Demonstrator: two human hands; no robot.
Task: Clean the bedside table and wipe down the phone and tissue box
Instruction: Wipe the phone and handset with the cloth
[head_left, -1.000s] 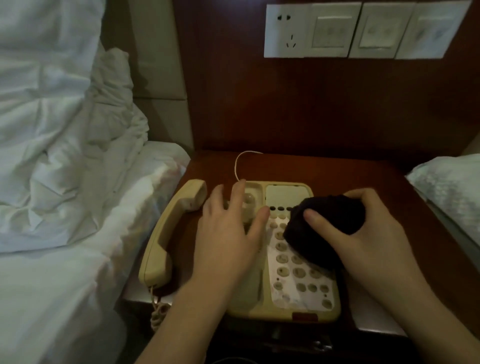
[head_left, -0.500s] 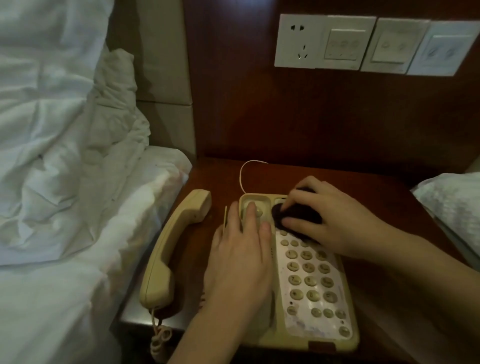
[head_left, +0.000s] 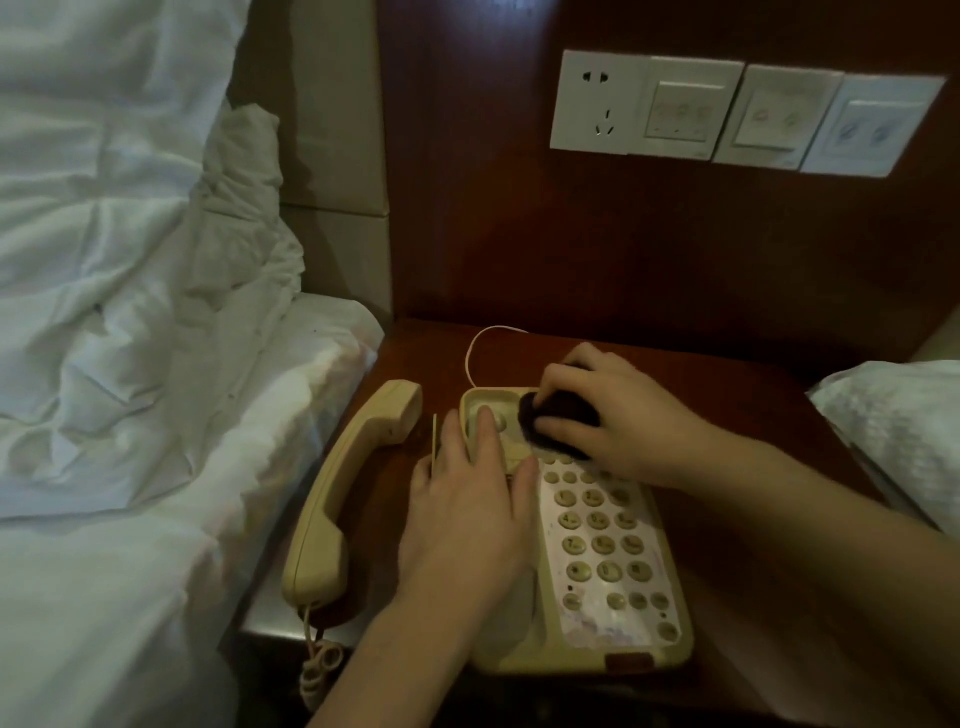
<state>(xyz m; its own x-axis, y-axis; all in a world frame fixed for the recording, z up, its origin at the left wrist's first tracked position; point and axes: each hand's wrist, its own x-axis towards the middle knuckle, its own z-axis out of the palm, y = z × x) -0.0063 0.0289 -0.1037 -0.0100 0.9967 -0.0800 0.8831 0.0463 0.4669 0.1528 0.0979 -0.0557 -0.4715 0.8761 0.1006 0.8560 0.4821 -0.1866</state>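
The cream plastic push-button phone base (head_left: 597, 561) sits on the dark reddish wooden surface (head_left: 753, 545). The left hand (head_left: 467, 519) lies flat with straight fingers on its cradle side, likely steadying it. The right hand (head_left: 618, 421) grips a dark bunched cloth (head_left: 558, 423) at the base's far end. The matching handset (head_left: 343, 493) lies left of the base (presumably lifted off to free the cradle).

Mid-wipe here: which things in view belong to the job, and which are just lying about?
In the job: phone base, handset, dark cloth, bedside table, left hand, right hand.
Lying about: bedding, pillow, wall switches.
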